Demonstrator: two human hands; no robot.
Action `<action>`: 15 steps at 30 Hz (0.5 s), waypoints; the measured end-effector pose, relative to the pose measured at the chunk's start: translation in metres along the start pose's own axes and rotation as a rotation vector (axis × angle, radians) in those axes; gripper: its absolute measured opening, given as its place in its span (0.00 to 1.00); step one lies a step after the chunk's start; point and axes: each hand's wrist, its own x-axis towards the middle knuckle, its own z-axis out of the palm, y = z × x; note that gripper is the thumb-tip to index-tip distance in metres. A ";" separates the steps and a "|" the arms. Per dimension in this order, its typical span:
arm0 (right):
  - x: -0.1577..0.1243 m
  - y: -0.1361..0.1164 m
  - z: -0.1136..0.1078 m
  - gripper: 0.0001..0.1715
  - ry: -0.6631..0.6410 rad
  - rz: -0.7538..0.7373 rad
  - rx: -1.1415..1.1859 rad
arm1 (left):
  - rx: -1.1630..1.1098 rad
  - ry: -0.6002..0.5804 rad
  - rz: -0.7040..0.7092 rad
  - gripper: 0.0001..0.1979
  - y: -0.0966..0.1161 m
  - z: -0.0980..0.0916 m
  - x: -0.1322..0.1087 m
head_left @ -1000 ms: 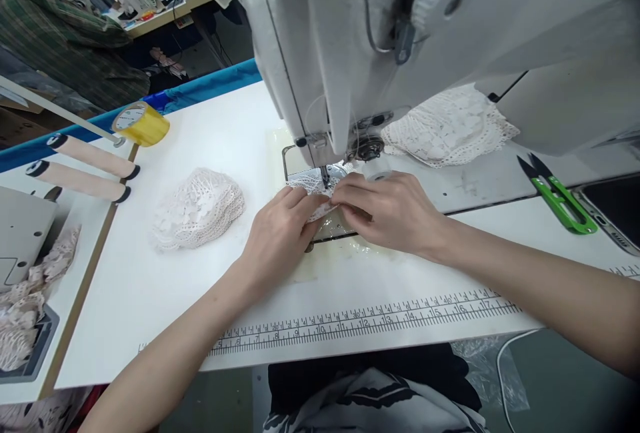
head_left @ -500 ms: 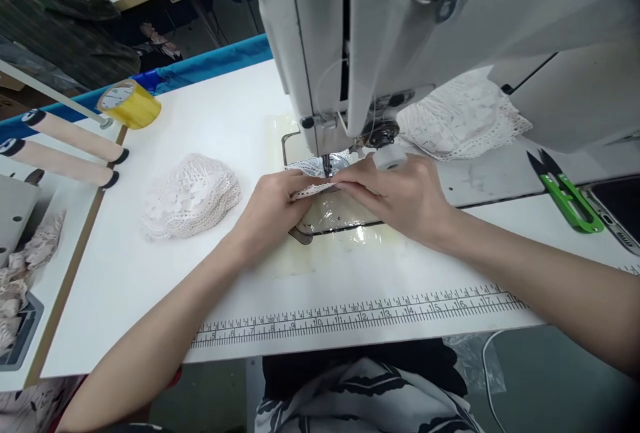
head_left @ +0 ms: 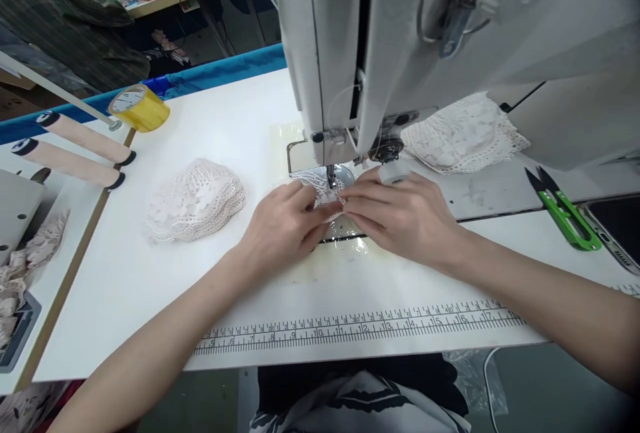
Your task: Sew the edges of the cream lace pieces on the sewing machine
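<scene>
A piece of white lace lies under the presser foot of a sewing machine. My left hand grips the lace's near edge just in front of the foot, with thumb and fingers pressed together. From the other side my right hand pinches the same lace, its fingertips almost meeting those of the left. Both hands cover much of the lace between them. A rounded pile of lace pieces sits left of my left hand. More folded lace lies behind my right hand.
Green thread snips and a phone lie at the right. A yellow tape roll and two pink rollers stand at the left. A printed ruler runs along the table's front edge. A person in a plaid garment is at the back left.
The lace strip raised between my hands has been lowered toward the needle plate. My left hand has turned over it and my fingers have shifted nearer me. The whole view has tilted slightly.
</scene>
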 end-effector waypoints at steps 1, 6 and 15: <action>0.000 -0.001 -0.001 0.12 0.005 -0.024 -0.027 | 0.084 0.021 0.031 0.11 0.005 0.000 -0.003; -0.001 -0.004 -0.001 0.13 -0.010 -0.087 -0.086 | 0.215 0.045 0.058 0.14 0.022 -0.004 -0.011; -0.002 -0.003 0.001 0.15 0.012 -0.099 -0.088 | 0.185 0.031 0.037 0.12 0.018 -0.003 -0.011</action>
